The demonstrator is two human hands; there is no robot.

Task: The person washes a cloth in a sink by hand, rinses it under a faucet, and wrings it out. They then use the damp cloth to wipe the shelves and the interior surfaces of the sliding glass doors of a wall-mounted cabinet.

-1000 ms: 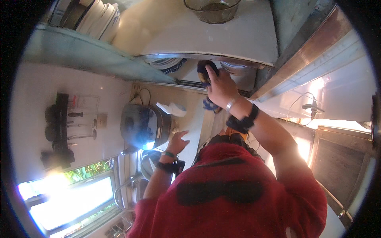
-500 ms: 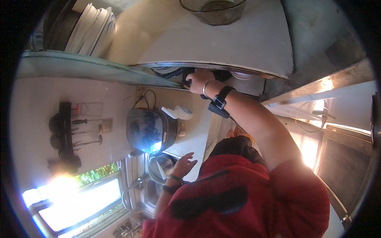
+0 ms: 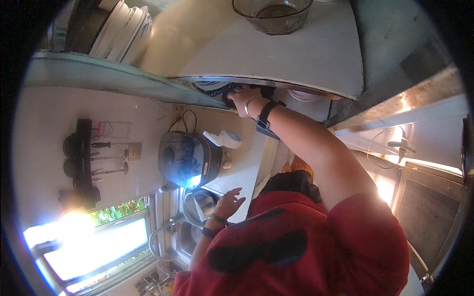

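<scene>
My right arm stretches up to a lower shelf of a cabinet. My right hand (image 3: 245, 100) lies on a dark thing (image 3: 266, 92) there, its fingers curled at the thing's edge; its kind is hard to make out in the shadow. Beside it on that shelf stand stacked pale dishes (image 3: 212, 86) and, to the right, a white bowl (image 3: 302, 94). Low down at the left, my left hand (image 3: 229, 203) hovers by the counter with its fingers apart and holds nothing. A round metal pot (image 3: 190, 209) at the sink is nearest to it.
A glass bowl (image 3: 276, 22) stands on the upper shelf (image 3: 222, 56), with plates (image 3: 129, 37) upright at its left. Glass (image 3: 123, 79) edges the cabinet. A dark rounded appliance (image 3: 185, 158) and a white handled thing (image 3: 224, 139) are on the counter. Utensils (image 3: 111, 158) hang on the wall.
My right hand has shifted slightly over the dark thing, and its fingers have spread a little more across it. The view has tilted slightly. My left hand stays near the same place.
</scene>
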